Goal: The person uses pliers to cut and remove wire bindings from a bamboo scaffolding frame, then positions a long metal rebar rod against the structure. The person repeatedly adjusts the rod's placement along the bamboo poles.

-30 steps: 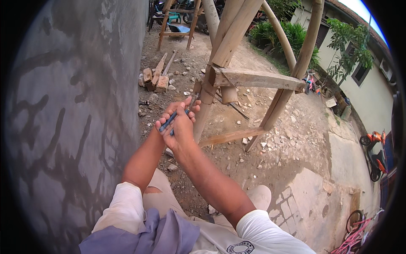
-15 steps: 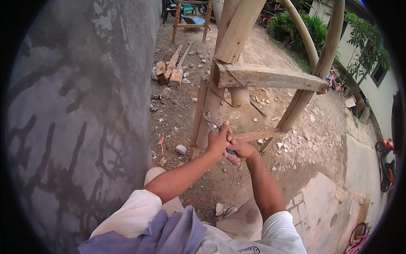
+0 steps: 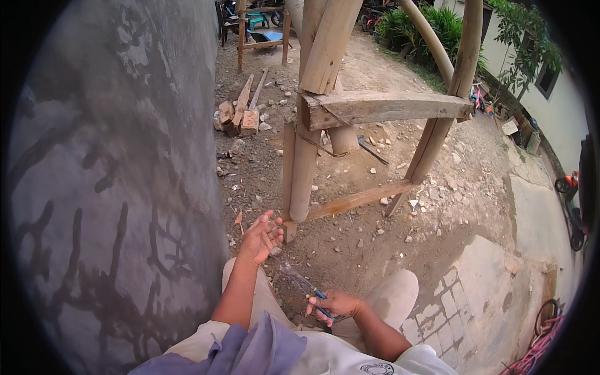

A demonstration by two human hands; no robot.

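I have the right hand (image 3: pixel 337 304) closed around the handles of blue-handled pliers (image 3: pixel 320 295), low between the knees (image 3: pixel 399 289), their blurred metal end aimed up toward the left hand (image 3: pixel 257 240). That one is raised beside the foot of a wooden post (image 3: pixel 304 178), fingers loosely curled; I cannot tell whether they pinch anything thin.
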